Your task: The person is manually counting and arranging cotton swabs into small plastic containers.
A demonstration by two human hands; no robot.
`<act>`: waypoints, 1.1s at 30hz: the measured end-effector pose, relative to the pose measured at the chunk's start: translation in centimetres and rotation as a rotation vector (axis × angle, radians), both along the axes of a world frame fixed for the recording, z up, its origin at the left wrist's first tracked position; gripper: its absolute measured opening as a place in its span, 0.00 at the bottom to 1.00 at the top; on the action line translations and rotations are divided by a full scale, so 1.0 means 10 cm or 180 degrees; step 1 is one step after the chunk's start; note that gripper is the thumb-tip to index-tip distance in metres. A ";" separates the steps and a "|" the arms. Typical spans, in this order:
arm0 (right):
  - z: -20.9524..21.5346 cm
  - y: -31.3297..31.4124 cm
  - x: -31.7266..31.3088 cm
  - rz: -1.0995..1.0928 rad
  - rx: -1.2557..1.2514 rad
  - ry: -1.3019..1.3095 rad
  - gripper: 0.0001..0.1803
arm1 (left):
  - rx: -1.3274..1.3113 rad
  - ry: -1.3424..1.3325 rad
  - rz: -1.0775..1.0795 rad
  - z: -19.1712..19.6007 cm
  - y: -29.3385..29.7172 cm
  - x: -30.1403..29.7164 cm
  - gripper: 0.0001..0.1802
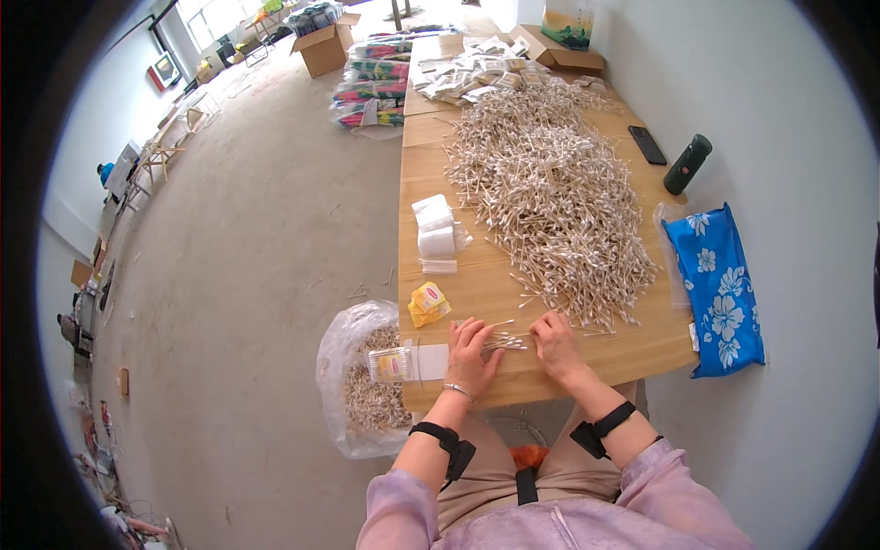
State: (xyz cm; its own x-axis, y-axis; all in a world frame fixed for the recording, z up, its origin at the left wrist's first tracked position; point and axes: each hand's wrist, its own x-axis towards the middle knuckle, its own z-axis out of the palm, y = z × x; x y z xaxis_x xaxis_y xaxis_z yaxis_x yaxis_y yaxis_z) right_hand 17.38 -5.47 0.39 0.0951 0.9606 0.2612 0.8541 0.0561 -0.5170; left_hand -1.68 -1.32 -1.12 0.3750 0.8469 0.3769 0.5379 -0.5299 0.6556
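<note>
Near the table's front edge, my left hand (470, 359) curls its fingers and thumb around a small bunch of cotton swabs (506, 341), whose ends stick out to the right. My right hand (557, 348) rests just right of that bunch, its fingers pinched together; what is between them is too small to make out. Beside my left hand lies a clear packet (391, 365) of swabs with a yellow label, reaching past the table's left edge. Yellow printed cards (427, 304) lie above it. A large heap of loose cotton swabs (559, 192) covers the table's middle.
White plastic sachets (435, 229) are stacked on the left of the wooden table (426, 165). Filled packets (477, 69) lie at the far end. On the right are a phone (647, 145), a dark green bottle (687, 165) and a blue flowered pack (720, 291). A bag of swabs (344, 403) stands below left.
</note>
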 end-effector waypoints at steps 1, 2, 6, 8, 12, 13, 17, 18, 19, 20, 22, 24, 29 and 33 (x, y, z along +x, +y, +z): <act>0.00 0.00 -0.02 0.0085 -0.0002 -0.0116 0.06 | 0.0023 0.0023 -0.0016 0.00 0.00 -0.04 0.22; -0.01 0.05 -0.05 0.0192 0.0022 -0.0222 0.05 | 0.0055 0.0054 0.0033 -0.04 0.01 -0.09 0.22; -0.12 0.02 0.11 -0.0102 -0.0087 -0.0482 0.04 | 0.0042 -0.0233 0.0069 -0.20 -0.01 -0.04 0.17; -0.02 0.01 0.11 -0.0189 -0.0154 -0.0345 0.06 | -0.0010 -0.0295 -0.0043 -0.18 -0.04 0.00 0.17; 0.17 0.18 -0.07 -0.0311 -0.0205 -0.0309 0.06 | -0.0017 -0.0308 -0.0072 -0.19 -0.04 -0.06 0.18; 0.21 0.21 -0.14 -0.0270 -0.0254 -0.0427 0.07 | 0.0008 -0.0251 -0.0152 -0.21 -0.03 -0.05 0.20; -0.03 0.31 -0.27 -0.0006 -0.0260 -0.0758 0.05 | -0.0173 -0.0423 0.0238 -0.10 0.00 0.00 0.32; 0.01 0.29 -0.36 0.0101 -0.0181 -0.0491 0.06 | -0.0085 -0.0323 0.0285 -0.09 0.00 -0.08 0.35; 0.04 0.25 -0.40 0.0183 -0.0090 -0.0232 0.07 | -0.0133 -0.0365 0.0205 -0.09 -0.02 -0.09 0.35; 0.01 0.23 -0.36 0.0109 -0.0105 -0.0266 0.07 | -0.0224 -0.0424 0.0182 -0.06 0.01 -0.09 0.35; -0.06 0.19 -0.32 -0.0287 0.0389 0.0261 0.10 | -0.0362 -0.0485 0.0188 0.03 0.00 -0.07 0.34; -0.09 0.11 -0.34 -0.0321 0.0310 0.0147 0.13 | -0.0376 -0.0520 0.0141 -0.05 0.02 -0.06 0.34; -0.12 -0.10 -0.58 0.0012 0.0048 -0.0558 0.27 | -0.0272 -0.0464 0.0060 -0.02 0.02 -0.08 0.31; -0.12 -0.22 -0.63 0.0574 -0.0532 -0.1122 0.44 | -0.1249 -0.1448 0.0271 -0.06 0.00 -0.09 0.28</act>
State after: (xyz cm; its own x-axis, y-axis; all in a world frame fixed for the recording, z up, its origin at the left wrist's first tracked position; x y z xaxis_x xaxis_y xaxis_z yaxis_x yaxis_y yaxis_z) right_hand 11.03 -7.70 -0.82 -0.1456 0.9855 0.0869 0.9644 0.1610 -0.2098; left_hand -2.61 -1.34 -1.75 0.1744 0.9751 0.1369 0.1877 -0.1694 0.9675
